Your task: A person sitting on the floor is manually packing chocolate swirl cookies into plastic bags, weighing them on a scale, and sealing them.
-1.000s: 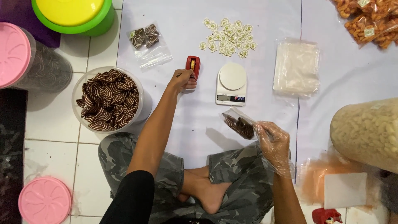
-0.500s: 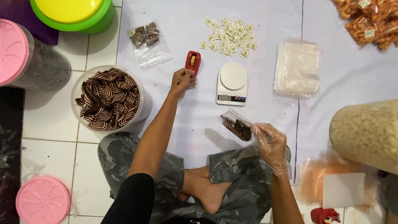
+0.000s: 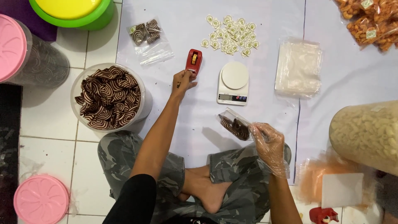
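Two white sheets (image 3: 265, 132) over tiled floor (image 3: 45, 120)

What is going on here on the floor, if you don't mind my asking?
A person sits cross-legged on a white sheet. The left hand reaches to a red tape dispenser beside a small scale. The gloved right hand holds a clear bag of brown striped snacks. An open tub of the same snacks stands at the left, a filled bag and round stickers lie above, and empty bags are stacked right of the scale.
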